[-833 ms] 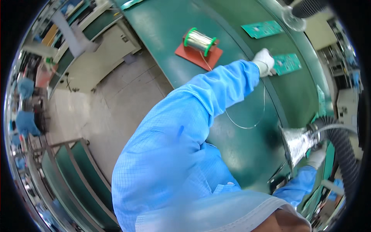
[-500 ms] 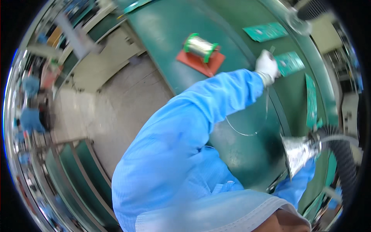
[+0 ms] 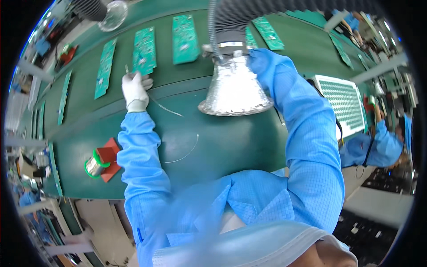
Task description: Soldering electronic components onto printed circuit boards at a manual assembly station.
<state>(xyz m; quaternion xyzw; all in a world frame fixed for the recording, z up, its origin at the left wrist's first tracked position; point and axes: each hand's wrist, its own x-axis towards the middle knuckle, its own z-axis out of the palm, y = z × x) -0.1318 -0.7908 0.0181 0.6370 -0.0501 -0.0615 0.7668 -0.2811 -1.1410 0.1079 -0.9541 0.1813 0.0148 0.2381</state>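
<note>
1. Left hand (image 3: 134, 91) (white glove, blue sleeve): fingers closed on a thin solder wire (image 3: 167, 108), resting at the lower edge of a green circuit board (image 3: 144, 51).
2. Solder wire: runs from the left hand toward the foil hood (image 3: 235, 89), then curves loosely over the green table (image 3: 231, 138) below the hood.
3. Right hand: hidden behind the foil hood; whether it is open or closed cannot be told. Only its blue sleeve (image 3: 302, 129) shows, just right of the hood.
4. Foil hood: silvery cone on a ribbed grey hose (image 3: 240, 18), mouth downward over the table.
5. Solder spool (image 3: 94, 164): well left of and below the hood, on a red pad (image 3: 109, 162).
6. Further circuit boards (image 3: 186, 38): in a row left of and beyond the hood.
7. White perforated tray (image 3: 342, 102): right of the hood.
</note>
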